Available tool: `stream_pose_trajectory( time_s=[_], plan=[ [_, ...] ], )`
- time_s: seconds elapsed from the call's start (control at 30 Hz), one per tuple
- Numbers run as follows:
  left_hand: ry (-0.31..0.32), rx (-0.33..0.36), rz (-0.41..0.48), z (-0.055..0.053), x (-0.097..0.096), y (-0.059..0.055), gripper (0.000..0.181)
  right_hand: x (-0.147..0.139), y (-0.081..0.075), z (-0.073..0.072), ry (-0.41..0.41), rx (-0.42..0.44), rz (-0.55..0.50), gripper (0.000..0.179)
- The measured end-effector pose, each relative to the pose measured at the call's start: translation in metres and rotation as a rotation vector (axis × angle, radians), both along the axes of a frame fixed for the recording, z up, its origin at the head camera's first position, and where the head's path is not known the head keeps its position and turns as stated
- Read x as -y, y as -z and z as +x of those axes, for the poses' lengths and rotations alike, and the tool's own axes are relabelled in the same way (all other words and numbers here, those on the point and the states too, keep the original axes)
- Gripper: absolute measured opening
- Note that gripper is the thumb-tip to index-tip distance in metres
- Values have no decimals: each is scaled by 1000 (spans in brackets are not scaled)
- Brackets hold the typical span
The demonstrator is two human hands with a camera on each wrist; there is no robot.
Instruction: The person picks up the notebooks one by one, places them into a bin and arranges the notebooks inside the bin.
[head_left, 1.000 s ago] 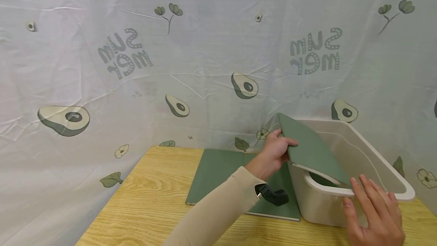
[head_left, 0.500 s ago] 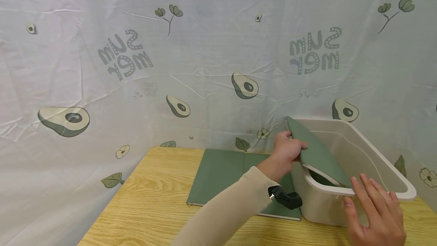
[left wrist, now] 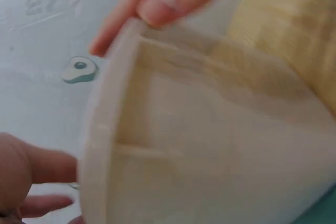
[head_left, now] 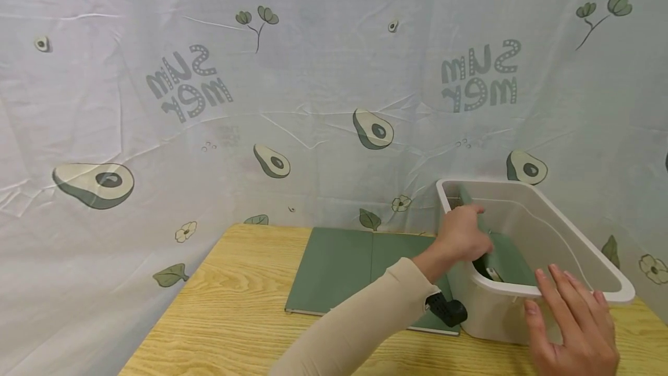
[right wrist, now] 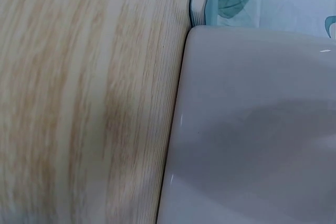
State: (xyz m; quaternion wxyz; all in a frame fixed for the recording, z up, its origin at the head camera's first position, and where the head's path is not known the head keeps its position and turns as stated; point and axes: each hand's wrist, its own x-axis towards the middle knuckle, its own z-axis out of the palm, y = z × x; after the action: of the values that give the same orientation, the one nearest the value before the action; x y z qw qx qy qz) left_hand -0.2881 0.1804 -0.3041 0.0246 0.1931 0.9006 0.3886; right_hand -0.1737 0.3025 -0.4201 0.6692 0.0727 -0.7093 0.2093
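At frame right, the green book (head_left: 465, 195) looked stiff, best edge-held; left hand (head_left: 461, 235) gripping? Couldn't tell; right hand (head_left: 576, 326) lay straight-fingered.

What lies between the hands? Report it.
In the head view, the bin's near rim and a green book inside lie between left hand and right hand.

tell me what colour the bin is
Pale beige; the bin shows best in the head view.

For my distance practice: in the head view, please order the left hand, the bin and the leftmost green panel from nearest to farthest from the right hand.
1. Bin, at right hand
2. Left hand, at bin's left side
3. Leftmost green panel, on table
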Motion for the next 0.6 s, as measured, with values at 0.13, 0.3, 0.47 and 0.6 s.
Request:
stream_pose_trajectory(
  time_s=[0.13,0.3,0.47,0.6],
  plan=[
    [49,-151,-180,4,0,3,51,1,-2,0,-7,-21,-5,52],
    [78,-215,-263,6,-2,4,36,-5,4,-3,2,-4,3,52],
    [136,-294,-355,5,-3,4,36,-11,9,-7,-7,-25,9,50],
    [184,-371,-383,8,-2,5,38,-10,7,-8,-19,-51,10,50]
  ],
)
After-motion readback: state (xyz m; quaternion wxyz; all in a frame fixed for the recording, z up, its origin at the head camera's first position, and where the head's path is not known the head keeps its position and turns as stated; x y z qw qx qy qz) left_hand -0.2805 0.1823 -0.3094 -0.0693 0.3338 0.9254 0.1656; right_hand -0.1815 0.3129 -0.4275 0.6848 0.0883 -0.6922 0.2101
